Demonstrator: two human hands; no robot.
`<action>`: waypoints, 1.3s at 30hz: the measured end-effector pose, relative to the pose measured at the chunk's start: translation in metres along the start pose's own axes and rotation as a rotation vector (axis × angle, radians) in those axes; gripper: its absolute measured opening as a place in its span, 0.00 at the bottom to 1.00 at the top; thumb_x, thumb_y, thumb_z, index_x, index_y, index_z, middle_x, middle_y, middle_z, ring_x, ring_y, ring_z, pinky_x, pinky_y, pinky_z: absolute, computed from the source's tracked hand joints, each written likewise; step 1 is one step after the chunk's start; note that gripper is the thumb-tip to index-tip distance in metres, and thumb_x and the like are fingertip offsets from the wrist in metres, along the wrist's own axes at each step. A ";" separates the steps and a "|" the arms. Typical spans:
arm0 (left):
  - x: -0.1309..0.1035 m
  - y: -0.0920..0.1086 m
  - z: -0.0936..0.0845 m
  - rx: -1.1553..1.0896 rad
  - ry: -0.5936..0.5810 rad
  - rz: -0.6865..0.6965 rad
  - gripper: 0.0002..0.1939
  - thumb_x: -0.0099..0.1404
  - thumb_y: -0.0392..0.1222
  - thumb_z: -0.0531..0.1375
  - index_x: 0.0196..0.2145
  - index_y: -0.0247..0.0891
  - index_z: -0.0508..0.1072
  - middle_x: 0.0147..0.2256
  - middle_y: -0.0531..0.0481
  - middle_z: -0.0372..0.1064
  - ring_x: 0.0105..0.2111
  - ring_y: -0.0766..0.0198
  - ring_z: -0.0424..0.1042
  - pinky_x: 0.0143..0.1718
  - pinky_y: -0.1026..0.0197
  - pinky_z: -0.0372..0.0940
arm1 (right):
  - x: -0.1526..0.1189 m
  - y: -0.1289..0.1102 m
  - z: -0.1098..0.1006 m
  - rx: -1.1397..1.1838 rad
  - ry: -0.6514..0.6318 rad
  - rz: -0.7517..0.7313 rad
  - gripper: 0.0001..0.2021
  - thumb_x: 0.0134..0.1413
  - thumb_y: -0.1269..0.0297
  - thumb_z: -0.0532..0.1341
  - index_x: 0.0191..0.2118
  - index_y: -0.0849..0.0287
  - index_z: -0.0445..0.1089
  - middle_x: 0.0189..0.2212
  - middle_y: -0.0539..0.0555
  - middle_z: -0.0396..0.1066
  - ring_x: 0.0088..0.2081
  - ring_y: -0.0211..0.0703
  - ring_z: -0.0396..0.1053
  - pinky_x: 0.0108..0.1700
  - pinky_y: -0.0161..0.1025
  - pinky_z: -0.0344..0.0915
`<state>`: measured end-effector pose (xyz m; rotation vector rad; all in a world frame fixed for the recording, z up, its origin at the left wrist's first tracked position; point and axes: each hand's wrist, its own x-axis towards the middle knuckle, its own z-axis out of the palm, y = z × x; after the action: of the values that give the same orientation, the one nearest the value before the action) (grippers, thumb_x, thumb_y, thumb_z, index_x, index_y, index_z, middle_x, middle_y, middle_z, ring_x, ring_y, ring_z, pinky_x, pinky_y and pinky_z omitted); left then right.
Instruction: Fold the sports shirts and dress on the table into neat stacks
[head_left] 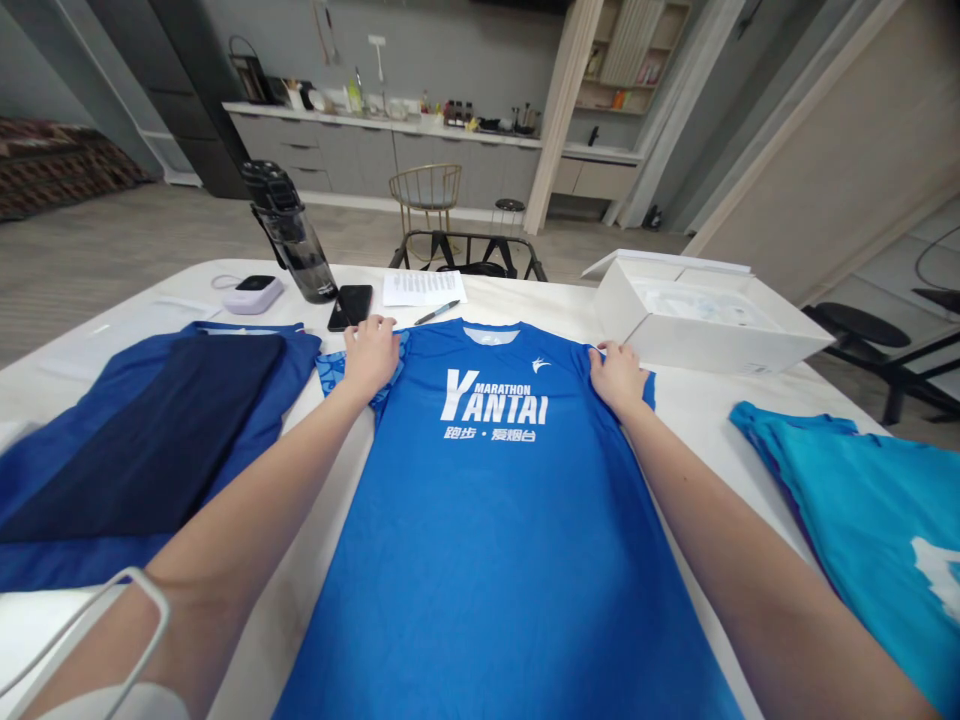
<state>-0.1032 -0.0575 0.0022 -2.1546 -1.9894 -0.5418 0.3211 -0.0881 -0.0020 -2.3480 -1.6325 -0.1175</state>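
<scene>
A blue short-sleeved T-shirt (480, 540) with white "Marathon Yantai" lettering lies front up, its collar at the far end and its lower part running out of view at the bottom. My left hand (373, 358) is at the left shoulder and patterned sleeve, fingers curled onto the fabric. At the opposite shoulder, my right hand (618, 377) has its fingers bent over the cloth by the right sleeve. Both hands look closed on the shirt, though the fingertips are partly hidden. Both arms stretch forward along the shirt's sides.
Folded dark blue clothes (150, 430) lie left, turquoise clothes (877, 500) right. Behind are a tilted-looking water bottle (296, 245), a phone (350, 307), a pen (436, 312), a printed paper (424, 288), a lilac device (253, 295) and an open white box (697, 310) on the white table (562, 298).
</scene>
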 end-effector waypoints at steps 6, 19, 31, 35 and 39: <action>-0.053 0.070 0.000 -0.122 -0.267 0.235 0.32 0.74 0.60 0.43 0.69 0.44 0.58 0.71 0.44 0.48 0.70 0.47 0.47 0.68 0.38 0.45 | -0.044 -0.028 -0.006 -0.073 -0.230 -0.123 0.34 0.67 0.37 0.35 0.71 0.44 0.51 0.73 0.56 0.41 0.70 0.67 0.44 0.61 0.76 0.48; -0.132 0.082 -0.022 -0.134 -0.373 0.315 0.34 0.73 0.65 0.40 0.72 0.56 0.48 0.73 0.52 0.38 0.72 0.49 0.38 0.69 0.33 0.36 | -0.122 -0.021 -0.033 -0.153 -0.093 -0.361 0.31 0.70 0.44 0.39 0.73 0.46 0.47 0.74 0.54 0.38 0.73 0.60 0.34 0.66 0.73 0.29; -0.222 0.102 -0.064 -0.145 -0.386 0.427 0.35 0.72 0.66 0.41 0.71 0.53 0.51 0.72 0.49 0.43 0.72 0.49 0.41 0.69 0.35 0.35 | -0.254 -0.034 -0.058 0.034 -0.321 -0.562 0.35 0.66 0.34 0.39 0.73 0.42 0.46 0.73 0.51 0.41 0.73 0.59 0.38 0.67 0.73 0.31; -0.261 0.105 -0.078 -0.129 -0.374 0.392 0.35 0.73 0.65 0.42 0.71 0.51 0.51 0.72 0.48 0.43 0.72 0.49 0.41 0.69 0.34 0.35 | -0.286 -0.018 -0.071 0.014 -0.354 -0.575 0.35 0.66 0.35 0.41 0.73 0.42 0.45 0.74 0.52 0.40 0.73 0.60 0.36 0.67 0.73 0.30; -0.306 0.110 -0.098 -0.138 -0.380 0.398 0.35 0.72 0.66 0.43 0.72 0.53 0.49 0.72 0.49 0.41 0.72 0.48 0.40 0.69 0.31 0.35 | -0.324 -0.001 -0.086 0.020 -0.385 -0.627 0.35 0.66 0.36 0.44 0.73 0.41 0.45 0.74 0.51 0.39 0.73 0.62 0.36 0.67 0.73 0.28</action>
<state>-0.0256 -0.3878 -0.0061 -2.8180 -1.6347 -0.2243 0.2117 -0.4051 0.0080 -1.8342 -2.4912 0.2416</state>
